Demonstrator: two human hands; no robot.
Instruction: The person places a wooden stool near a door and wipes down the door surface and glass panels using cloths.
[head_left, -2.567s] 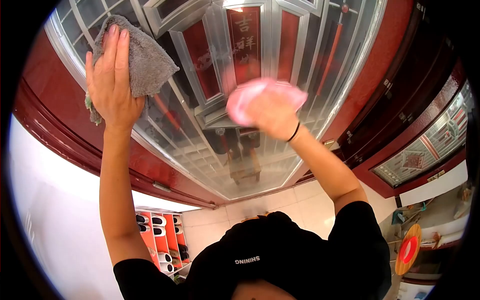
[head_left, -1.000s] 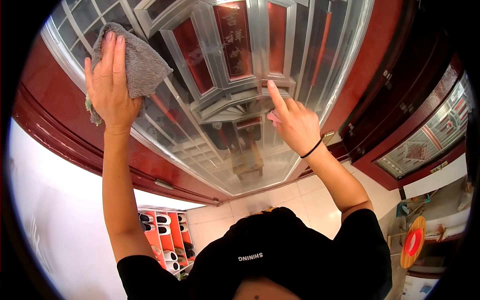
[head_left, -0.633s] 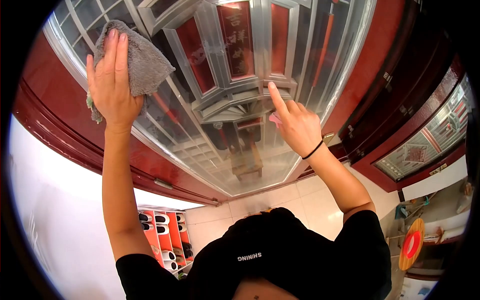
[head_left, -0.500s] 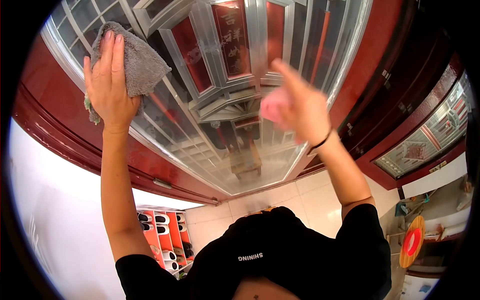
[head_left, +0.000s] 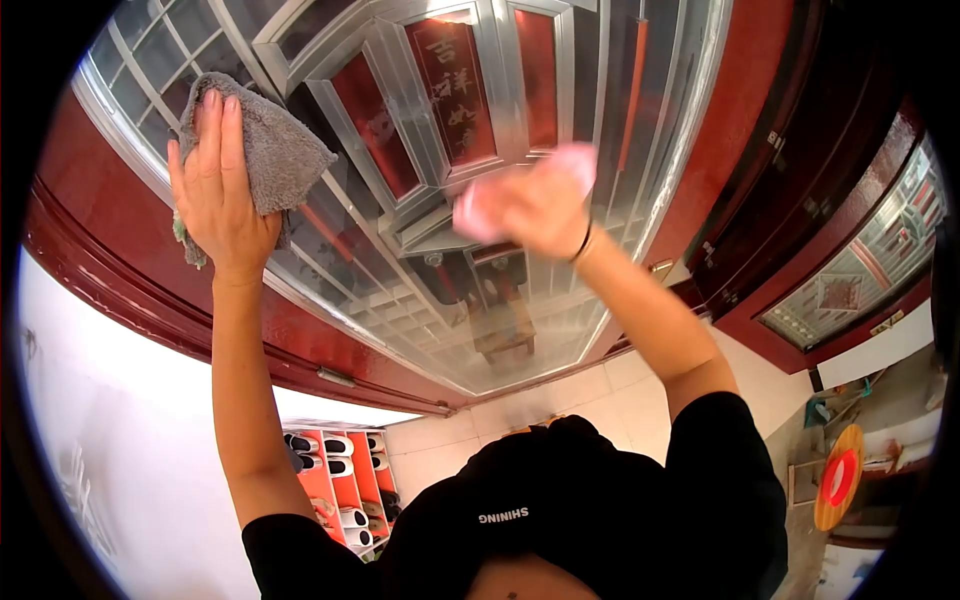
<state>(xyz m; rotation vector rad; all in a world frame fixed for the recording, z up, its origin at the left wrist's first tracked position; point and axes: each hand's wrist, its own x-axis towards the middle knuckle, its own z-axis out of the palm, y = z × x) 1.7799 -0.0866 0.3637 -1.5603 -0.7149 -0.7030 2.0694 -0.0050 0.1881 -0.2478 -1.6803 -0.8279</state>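
Observation:
My left hand (head_left: 222, 205) presses a grey cloth (head_left: 285, 155) against the upper left of a glass door panel (head_left: 400, 345), fingers together and pointing up. A greenish edge of the cloth shows beside the wrist. Blurred by motion, my right hand (head_left: 545, 212) holds a pink cloth (head_left: 480, 210) over the middle of the panel. The cloth sticks out on both sides of that hand. Behind the glass stand silver metal bars and red panels with characters (head_left: 452, 85).
A dark red frame (head_left: 130, 270) surrounds the glass. At lower left is an orange and white shoe rack (head_left: 345, 490) with several shoes. Another red door (head_left: 740, 335) stands at right. A round orange and red object (head_left: 838, 480) lies at lower right. Pale tiles (head_left: 610, 385) cover the floor.
My right hand has swept left and a little down across the glass with the pink cloth. My left hand and the grey cloth remain in nearly the same place; the view has shifted slightly.

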